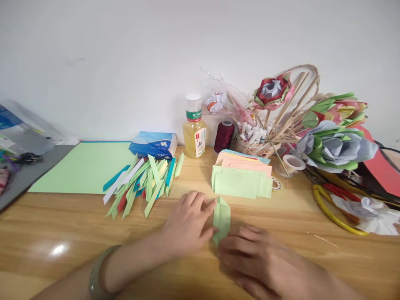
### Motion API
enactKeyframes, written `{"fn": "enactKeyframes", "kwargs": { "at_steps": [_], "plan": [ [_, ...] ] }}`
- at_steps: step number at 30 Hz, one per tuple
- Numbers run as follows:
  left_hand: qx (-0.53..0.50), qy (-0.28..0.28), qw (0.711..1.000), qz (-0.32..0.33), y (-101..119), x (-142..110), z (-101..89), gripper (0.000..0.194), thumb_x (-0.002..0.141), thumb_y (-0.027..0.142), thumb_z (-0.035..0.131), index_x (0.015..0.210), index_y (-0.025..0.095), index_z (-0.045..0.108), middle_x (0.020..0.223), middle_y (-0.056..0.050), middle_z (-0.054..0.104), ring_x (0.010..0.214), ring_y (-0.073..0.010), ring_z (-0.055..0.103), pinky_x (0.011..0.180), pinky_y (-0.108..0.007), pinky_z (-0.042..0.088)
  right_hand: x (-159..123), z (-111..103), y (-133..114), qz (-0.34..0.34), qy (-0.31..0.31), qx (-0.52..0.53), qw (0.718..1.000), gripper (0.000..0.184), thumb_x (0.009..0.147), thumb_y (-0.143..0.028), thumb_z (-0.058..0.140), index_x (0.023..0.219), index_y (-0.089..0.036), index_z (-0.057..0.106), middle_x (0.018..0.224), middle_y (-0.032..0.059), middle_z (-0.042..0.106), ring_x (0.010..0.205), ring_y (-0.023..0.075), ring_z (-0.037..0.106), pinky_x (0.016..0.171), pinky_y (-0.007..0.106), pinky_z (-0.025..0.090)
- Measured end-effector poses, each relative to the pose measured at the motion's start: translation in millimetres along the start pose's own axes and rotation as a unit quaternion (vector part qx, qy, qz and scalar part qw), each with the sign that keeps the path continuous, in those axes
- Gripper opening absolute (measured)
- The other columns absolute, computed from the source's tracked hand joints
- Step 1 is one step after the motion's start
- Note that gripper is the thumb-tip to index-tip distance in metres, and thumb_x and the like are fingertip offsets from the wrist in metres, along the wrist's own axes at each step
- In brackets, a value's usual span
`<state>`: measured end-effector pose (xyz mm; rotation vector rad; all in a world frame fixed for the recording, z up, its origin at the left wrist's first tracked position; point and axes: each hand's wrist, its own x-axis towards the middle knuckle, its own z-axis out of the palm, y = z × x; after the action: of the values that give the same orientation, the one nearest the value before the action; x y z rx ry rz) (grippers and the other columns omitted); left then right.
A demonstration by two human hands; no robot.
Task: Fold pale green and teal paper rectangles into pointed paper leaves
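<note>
A small light green paper piece (223,217) lies on the table in front of me, its corners folded in at the far end. My left hand (190,221) holds its left side, with the fingertips at the far corner and the thumb on the lower edge. At the near end, my right hand (250,254) has its fingers bent closely over the paper. That hand is slightly blurred and covers the near tip. Just beyond the paper lies a stack of paper rectangles (239,182), green in front, then pink, with blue at the back.
Left of my hands is a pile of folded strips (149,181). Behind stand a tissue pack (153,143), a bottle (195,135) and a thread spool (224,136). Paper flowers (336,146) and yellow-handled scissors (328,214) are at right. A green sheet (84,166) lies far left.
</note>
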<state>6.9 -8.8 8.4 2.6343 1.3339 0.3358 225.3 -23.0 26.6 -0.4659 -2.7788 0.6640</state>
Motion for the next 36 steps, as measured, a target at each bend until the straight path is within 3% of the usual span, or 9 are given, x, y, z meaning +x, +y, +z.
{"fn": "enactKeyframes", "kwargs": {
  "at_steps": [2, 5, 8, 12, 15, 20, 25, 31, 36],
  "plan": [
    [-0.027, -0.013, 1.0, 0.006, 1, 1, 0.7, 0.047, 0.081, 0.035, 0.065, 0.124, 0.02, 0.054, 0.1, -0.008, 0.052, 0.096, -0.0259, 0.045, 0.082, -0.043, 0.043, -3, 1, 7, -0.015, 0.08, 0.013, 0.997, 0.026, 0.088, -0.015, 0.04, 0.107, -0.015, 0.058, 0.094, 0.0082, 0.066, 0.083, 0.0182, 0.058, 0.073, 0.032, 0.047],
    [-0.075, -0.007, 0.996, 0.038, -3, 2, 3.0, 0.036, 0.082, 0.03, 0.066, 0.116, 0.023, 0.061, 0.099, -0.005, 0.055, 0.097, -0.0225, 0.045, 0.086, -0.039, 0.043, -11, 1, 25, 0.108, 0.184, -0.051, 0.976, 0.032, 0.09, -0.014, 0.039, 0.118, -0.016, 0.055, 0.102, 0.0103, 0.065, 0.088, 0.0184, 0.061, 0.074, 0.032, 0.051],
    [-0.127, 0.004, 0.99, 0.059, -10, 7, 5.7, 0.033, 0.079, 0.025, 0.07, 0.111, 0.024, 0.064, 0.097, -0.002, 0.06, 0.096, -0.0189, 0.048, 0.088, -0.036, 0.042, -14, 0, 37, 0.148, 0.151, -0.112, 0.971, 0.039, 0.091, -0.018, 0.045, 0.129, -0.017, 0.049, 0.119, 0.0112, 0.061, 0.107, 0.0214, 0.057, 0.087, 0.038, 0.051],
    [-0.185, 0.011, 0.981, 0.059, -16, 13, 6.0, 0.027, 0.075, 0.018, 0.074, 0.101, 0.024, 0.07, 0.089, 0.001, 0.065, 0.091, -0.0168, 0.05, 0.085, -0.034, 0.042, -8, -2, 37, 0.101, 0.105, -0.174, 0.974, 0.037, 0.092, -0.021, 0.045, 0.127, -0.015, 0.052, 0.125, 0.0113, 0.059, 0.118, 0.0248, 0.051, 0.093, 0.043, 0.049],
    [-0.19, 0.024, 0.979, 0.061, -17, 13, 2.2, 0.021, 0.08, 0.014, 0.069, 0.098, 0.023, 0.071, 0.087, 0.001, 0.067, 0.091, -0.0169, 0.05, 0.085, -0.034, 0.041, -6, -1, 31, 0.07, 0.131, -0.21, 0.966, 0.028, 0.09, -0.018, 0.047, 0.113, -0.012, 0.062, 0.117, 0.0127, 0.064, 0.11, 0.0262, 0.057, 0.088, 0.044, 0.051],
    [-0.152, 0.062, 0.982, 0.094, -14, 9, -0.9, 0.015, 0.086, 0.014, 0.06, 0.088, 0.022, 0.073, 0.08, 0.0, 0.066, 0.082, -0.0163, 0.05, 0.075, -0.031, 0.042, -11, 2, 26, 0.034, 0.148, -0.21, 0.966, 0.018, 0.09, -0.012, 0.047, 0.093, -0.011, 0.065, 0.096, 0.0099, 0.071, 0.085, 0.0212, 0.065, 0.072, 0.035, 0.055],
    [-0.114, 0.107, 0.98, 0.121, -12, 5, 6.0, 0.018, 0.089, 0.013, 0.054, 0.087, 0.019, 0.071, 0.076, -0.001, 0.063, 0.072, -0.0147, 0.05, 0.065, -0.027, 0.043, -14, -4, 24, 0.032, 0.099, -0.224, 0.969, 0.028, 0.095, -0.013, 0.036, 0.107, -0.009, 0.06, 0.102, 0.0123, 0.069, 0.091, 0.0206, 0.064, 0.073, 0.032, 0.055],
    [-0.051, 0.162, 0.978, 0.119, -5, 1, 6.3, 0.021, 0.088, 0.008, 0.049, 0.088, 0.016, 0.068, 0.076, -0.003, 0.064, 0.071, -0.0159, 0.051, 0.062, -0.028, 0.044, -16, -6, 27, 0.034, 0.107, -0.265, 0.958, 0.035, 0.097, -0.014, 0.028, 0.103, -0.012, 0.062, 0.096, 0.0119, 0.07, 0.088, 0.0207, 0.064, 0.07, 0.033, 0.054],
    [-0.02, 0.19, 0.974, 0.123, 3, -3, 7.7, 0.017, 0.089, 0.021, 0.052, 0.085, 0.014, 0.067, 0.081, -0.005, 0.067, 0.077, -0.0181, 0.053, 0.067, -0.031, 0.048, -21, -1, 32, 0.077, 0.116, -0.241, 0.96, 0.032, 0.097, -0.018, 0.03, 0.101, -0.012, 0.061, 0.088, 0.0114, 0.067, 0.081, 0.0202, 0.062, 0.065, 0.032, 0.052]
  ]
}}
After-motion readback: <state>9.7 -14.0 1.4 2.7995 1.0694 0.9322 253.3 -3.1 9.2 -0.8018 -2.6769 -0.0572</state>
